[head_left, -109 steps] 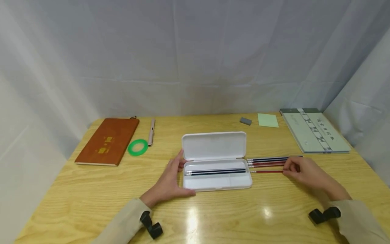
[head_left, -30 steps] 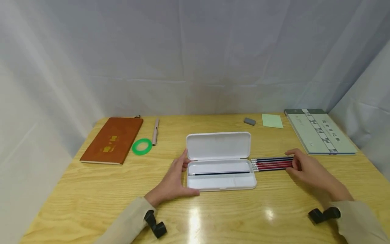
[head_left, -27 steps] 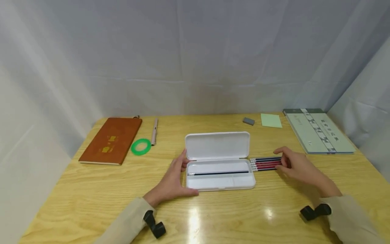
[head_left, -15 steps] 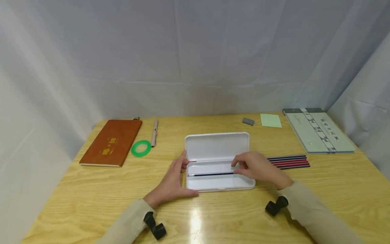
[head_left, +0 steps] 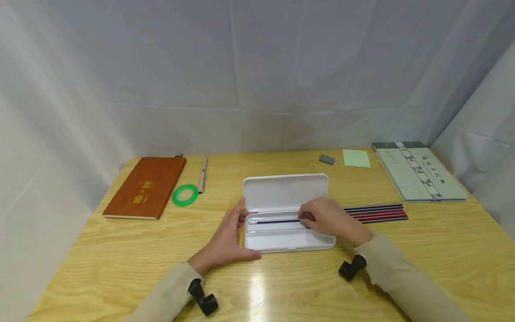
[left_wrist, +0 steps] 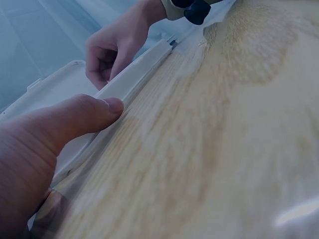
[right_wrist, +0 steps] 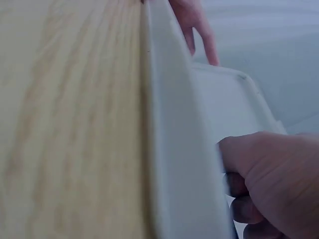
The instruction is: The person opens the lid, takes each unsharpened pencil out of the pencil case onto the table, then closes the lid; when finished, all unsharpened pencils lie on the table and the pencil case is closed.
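Here, a right hand (head_left: 327,219) lowers a dark pencil (head_left: 273,221) into an open white pencil case (head_left: 289,239) at the middle of the bench (head_left: 120,250).

The pencil lies lengthwise, parallel to the bench's front edge, its pale eraser end pointing toward the left edge, over the tray's rear part just in front of the raised lid; the right hand's curled fingers pinch its right end. The left hand (head_left: 225,237) rests, fingers relaxed, against the case's left end, thumb along the front wall. A row of red and dark pencils (head_left: 378,213) lies to the right of the case, pointing the same way. Bare wood runs along the front edge and toward the right edge.
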A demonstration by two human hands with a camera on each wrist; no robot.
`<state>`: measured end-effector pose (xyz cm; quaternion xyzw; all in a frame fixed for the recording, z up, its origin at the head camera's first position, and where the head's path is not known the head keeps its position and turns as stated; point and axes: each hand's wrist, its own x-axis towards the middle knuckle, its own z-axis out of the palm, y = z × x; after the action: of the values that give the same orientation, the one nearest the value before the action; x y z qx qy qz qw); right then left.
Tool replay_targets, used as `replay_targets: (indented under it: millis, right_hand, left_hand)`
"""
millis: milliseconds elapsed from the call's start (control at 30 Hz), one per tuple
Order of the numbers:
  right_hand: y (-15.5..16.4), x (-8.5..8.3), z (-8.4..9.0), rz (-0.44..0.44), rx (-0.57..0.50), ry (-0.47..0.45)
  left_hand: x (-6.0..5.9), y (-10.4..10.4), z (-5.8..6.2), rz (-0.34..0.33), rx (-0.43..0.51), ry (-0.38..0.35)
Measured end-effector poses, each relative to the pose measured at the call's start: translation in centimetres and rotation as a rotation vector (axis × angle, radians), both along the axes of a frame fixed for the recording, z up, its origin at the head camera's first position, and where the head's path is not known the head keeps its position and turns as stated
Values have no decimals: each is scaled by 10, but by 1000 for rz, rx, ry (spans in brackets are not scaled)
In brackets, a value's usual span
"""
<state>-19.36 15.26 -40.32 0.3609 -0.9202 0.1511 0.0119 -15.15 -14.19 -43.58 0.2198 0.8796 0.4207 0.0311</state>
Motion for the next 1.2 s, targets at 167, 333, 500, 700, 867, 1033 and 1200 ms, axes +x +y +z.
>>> replay_targets:
  millis: [167, 333, 500, 700, 867, 1033, 1200]
  right_hand:
    - [14, 8, 9, -45, -26, 0]
    - [54, 16, 12, -134, -94, -21]
    - [108, 28, 0, -226, -134, 5]
    - [160, 44, -14, -276, -167, 101]
    - [169, 48, -17, -266, -206, 118]
    - [161, 47, -17, -254, -211, 122]
    - [154, 46, -18, -232, -207, 153]
  left_hand:
    - [-1, 1, -1, -7, 3, 0]
    - [-1, 2, -1, 6, 7, 7]
    - [-1, 2, 0, 6, 12, 8]
    - [-1, 3, 1, -4, -1, 3]
    - [-2, 2, 1, -4, -14, -7]
    - [-1, 1, 0, -3, -10, -5]
    - [0, 0, -1, 0, -4, -10]
